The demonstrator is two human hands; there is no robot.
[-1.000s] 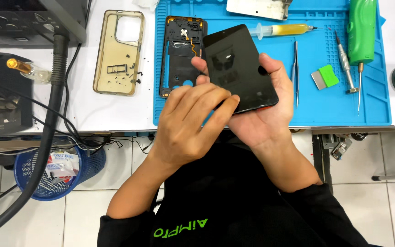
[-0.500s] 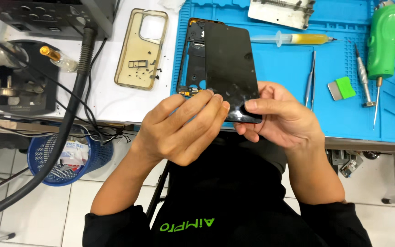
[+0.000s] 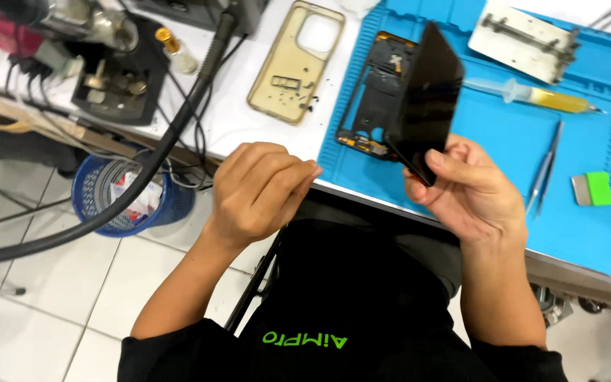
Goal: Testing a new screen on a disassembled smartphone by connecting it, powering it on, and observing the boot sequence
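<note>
from my seat, going left to right: the left hand hangs curled and loosely closed, holding nothing, just off the table edge near the yellowed phone case. next the stripped phone frame lies on the blue mat. my right hand pinches the black screen panel by its lower end, tilted up above the frame. i judge it thin, light, slick and brittle; best held by the edges.
</note>
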